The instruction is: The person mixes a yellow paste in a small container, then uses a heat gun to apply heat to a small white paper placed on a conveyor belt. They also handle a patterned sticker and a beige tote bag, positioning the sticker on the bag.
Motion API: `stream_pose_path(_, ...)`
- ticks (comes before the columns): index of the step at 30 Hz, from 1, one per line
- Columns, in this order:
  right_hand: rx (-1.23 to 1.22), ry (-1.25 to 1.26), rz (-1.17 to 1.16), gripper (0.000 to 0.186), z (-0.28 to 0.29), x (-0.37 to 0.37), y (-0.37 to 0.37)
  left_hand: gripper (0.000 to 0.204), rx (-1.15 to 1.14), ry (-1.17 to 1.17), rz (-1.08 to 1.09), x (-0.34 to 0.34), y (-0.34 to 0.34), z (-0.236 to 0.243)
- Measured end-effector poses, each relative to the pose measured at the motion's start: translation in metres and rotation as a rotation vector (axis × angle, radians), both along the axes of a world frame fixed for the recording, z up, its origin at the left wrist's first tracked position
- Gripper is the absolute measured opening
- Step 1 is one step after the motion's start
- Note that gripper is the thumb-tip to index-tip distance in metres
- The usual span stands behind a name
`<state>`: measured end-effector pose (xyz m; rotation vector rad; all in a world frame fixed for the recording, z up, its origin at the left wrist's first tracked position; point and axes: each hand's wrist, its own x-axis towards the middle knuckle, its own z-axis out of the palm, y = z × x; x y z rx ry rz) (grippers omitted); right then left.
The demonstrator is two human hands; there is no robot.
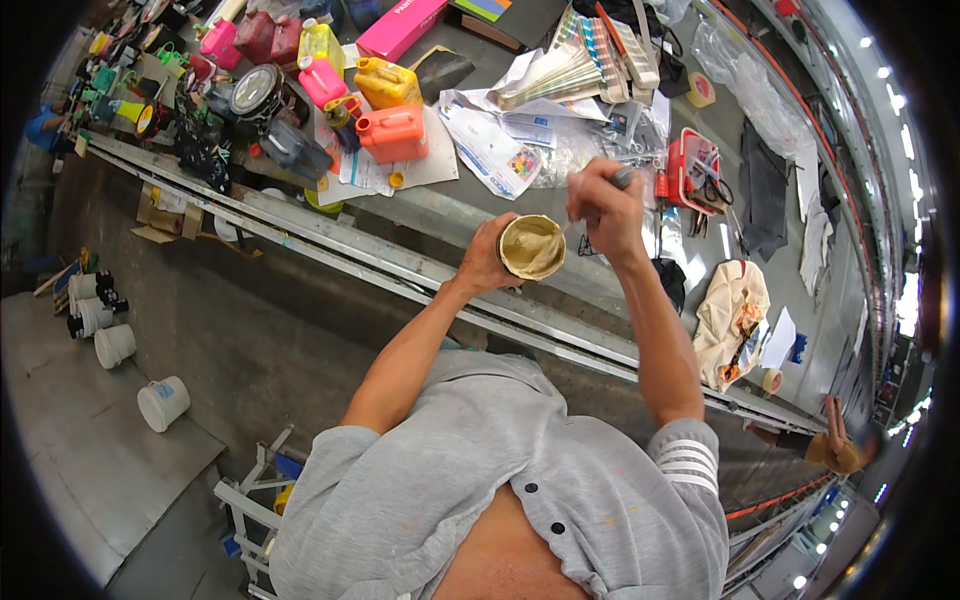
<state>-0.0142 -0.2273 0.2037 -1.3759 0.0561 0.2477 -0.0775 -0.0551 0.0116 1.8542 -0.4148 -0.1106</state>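
Note:
My left hand (pixel 484 258) is wrapped round the side of a small round tub (pixel 533 247), held up over the near edge of the table. Its open mouth shows thick khaki-beige paste, smeared up the inner wall and on the rim. Just right of the tub, my right hand (pixel 607 208) is closed in a fist round a tool with a grey rounded handle end (pixel 624 178). The tool's lower part is blurred beside the tub, so its kind cannot be made out.
Several coloured jugs, among them an orange one (pixel 392 133), stand at the back left. A fanned colour swatch book (pixel 560 75) lies on papers. To the right are a red-rimmed basket (pixel 692 170) with scissors and a cream cloth (pixel 733 318). White buckets (pixel 163 402) stand on the floor.

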Motion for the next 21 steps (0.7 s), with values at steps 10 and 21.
stream_pose_path(10,0.006,-0.03,-0.18,0.018,-0.007,-0.009,0.004,0.102,-0.013,-0.053,-0.022,0.004,-0.002,0.001)
stream_pose_path(21,0.027,-0.154,-0.441,0.022,-0.035,-0.019,0.027,0.102,0.005,-0.044,-0.053,0.008,-0.002,0.007)
